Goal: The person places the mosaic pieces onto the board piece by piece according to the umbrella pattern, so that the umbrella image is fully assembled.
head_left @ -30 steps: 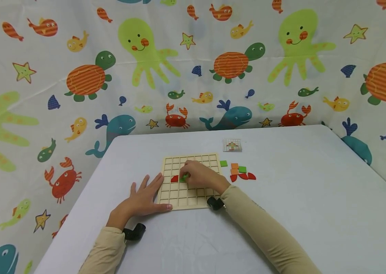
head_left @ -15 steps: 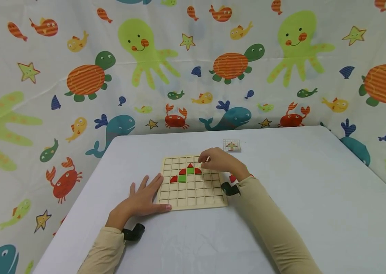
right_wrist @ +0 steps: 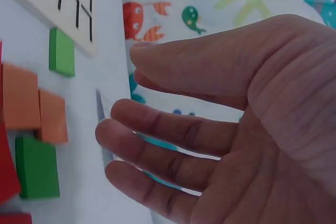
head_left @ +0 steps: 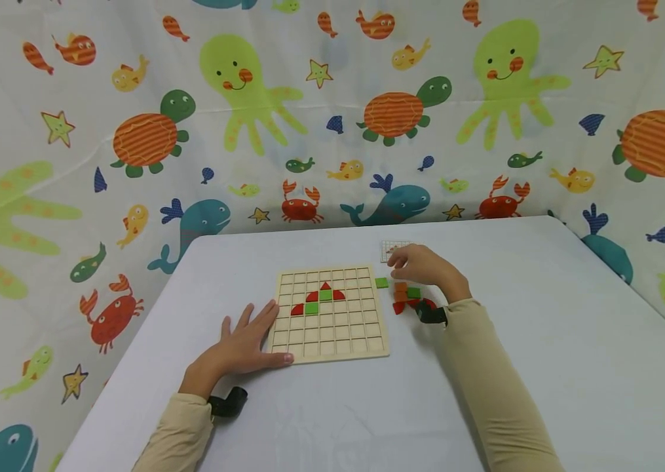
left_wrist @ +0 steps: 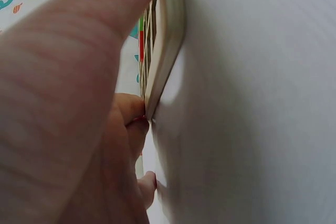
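Note:
A wooden grid board (head_left: 338,335) lies on the white table. Two green squares (head_left: 311,307) and several small red pieces (head_left: 298,309) sit in its cells. My left hand (head_left: 246,344) rests with spread fingers along the board's left edge, thumb at the near left corner; in the left wrist view fingertips touch the board's side (left_wrist: 169,51). Above the loose pieces right of the board hangs my right hand (head_left: 426,267). Its fingers are loosely bent and hold nothing in the right wrist view. Below it lie orange squares (right_wrist: 20,98), green squares (right_wrist: 38,169) and red pieces (right_wrist: 8,166).
Behind the right hand, a small card (head_left: 387,251) with a grid picture is partly covered. One green square (head_left: 381,282) lies close to the board's right edge. A patterned sea-animal curtain (head_left: 285,131) hangs behind the table (head_left: 544,328).
My right hand has let go of a green square in the board and moved right, off the board and over the loose pieces. The left hand stays at the board's edge.

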{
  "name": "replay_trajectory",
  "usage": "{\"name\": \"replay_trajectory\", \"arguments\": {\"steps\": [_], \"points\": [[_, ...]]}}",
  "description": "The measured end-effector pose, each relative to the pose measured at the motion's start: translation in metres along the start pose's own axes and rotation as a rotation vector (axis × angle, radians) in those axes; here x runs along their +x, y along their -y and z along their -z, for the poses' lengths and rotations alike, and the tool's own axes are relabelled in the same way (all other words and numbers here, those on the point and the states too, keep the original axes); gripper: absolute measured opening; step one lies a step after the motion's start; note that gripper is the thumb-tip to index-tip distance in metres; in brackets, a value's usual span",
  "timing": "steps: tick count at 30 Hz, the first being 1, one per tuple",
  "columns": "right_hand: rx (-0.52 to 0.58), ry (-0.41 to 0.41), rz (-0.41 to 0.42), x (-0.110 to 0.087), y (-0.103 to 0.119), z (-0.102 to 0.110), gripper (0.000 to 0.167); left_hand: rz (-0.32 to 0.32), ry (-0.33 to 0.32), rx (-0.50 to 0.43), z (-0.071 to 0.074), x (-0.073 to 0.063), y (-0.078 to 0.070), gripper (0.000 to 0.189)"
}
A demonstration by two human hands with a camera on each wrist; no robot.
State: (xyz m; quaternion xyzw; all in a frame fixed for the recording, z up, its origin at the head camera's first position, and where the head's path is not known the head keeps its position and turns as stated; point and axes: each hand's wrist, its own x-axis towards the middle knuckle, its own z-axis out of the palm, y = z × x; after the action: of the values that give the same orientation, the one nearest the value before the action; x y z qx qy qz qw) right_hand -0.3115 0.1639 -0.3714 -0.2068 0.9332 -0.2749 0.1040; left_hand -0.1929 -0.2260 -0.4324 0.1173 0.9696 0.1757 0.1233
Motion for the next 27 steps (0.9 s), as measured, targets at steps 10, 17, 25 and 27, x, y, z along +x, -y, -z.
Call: {"name": "replay_trajectory", "arguments": {"steps": [10, 17, 25, 27], "points": [[-0.021, 0.034, -0.178, 0.004, -0.021, -0.012, 0.025, -0.006, 0.0, -0.002, 0.0, -0.001, 0.001, 0.12], [-0.007, 0.03, -0.23, 0.009, -0.022, -0.022, 0.026, -0.01, 0.003, 0.005, 0.002, -0.001, -0.001, 0.12], [-0.021, 0.064, -0.292, 0.008, -0.018, -0.022, 0.035, 0.009, 0.006, 0.015, 0.0, 0.0, 0.0, 0.121], [-0.033, 0.08, -0.324, 0.007, -0.016, -0.022, 0.037, 0.011, 0.007, 0.015, 0.0, 0.0, 0.0, 0.121]]}}
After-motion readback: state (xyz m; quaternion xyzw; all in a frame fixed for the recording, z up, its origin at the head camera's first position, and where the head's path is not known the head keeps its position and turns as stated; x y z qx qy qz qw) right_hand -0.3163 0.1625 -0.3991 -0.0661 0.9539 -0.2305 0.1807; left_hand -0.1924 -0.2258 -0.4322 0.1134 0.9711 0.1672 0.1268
